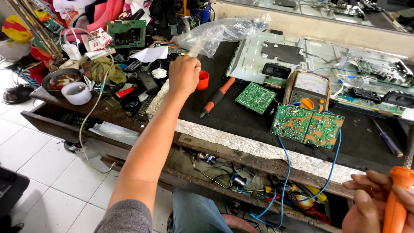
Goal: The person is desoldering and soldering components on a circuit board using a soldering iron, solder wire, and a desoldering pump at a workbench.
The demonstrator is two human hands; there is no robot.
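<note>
My left hand (184, 74) reaches out over the bench and grips the neck of a clear plastic bag (220, 32) that lies across the dark mat. A small orange cup (202, 80) stands right beside that hand. My right hand (374, 203) is low at the bottom right, closed around the orange handle of a tool (397, 198); the tool's tip is out of view. An orange and black screwdriver (217, 97) lies on the mat near the cup.
Green circuit boards (255, 97) (307, 125) lie on the mat, a blue wire (288, 172) hanging from one. A multimeter (308, 89) sits behind them, an opened flat panel (276, 56) at the back. Clutter and a white bowl (76, 93) fill the left. A drawer (69, 123) stands open.
</note>
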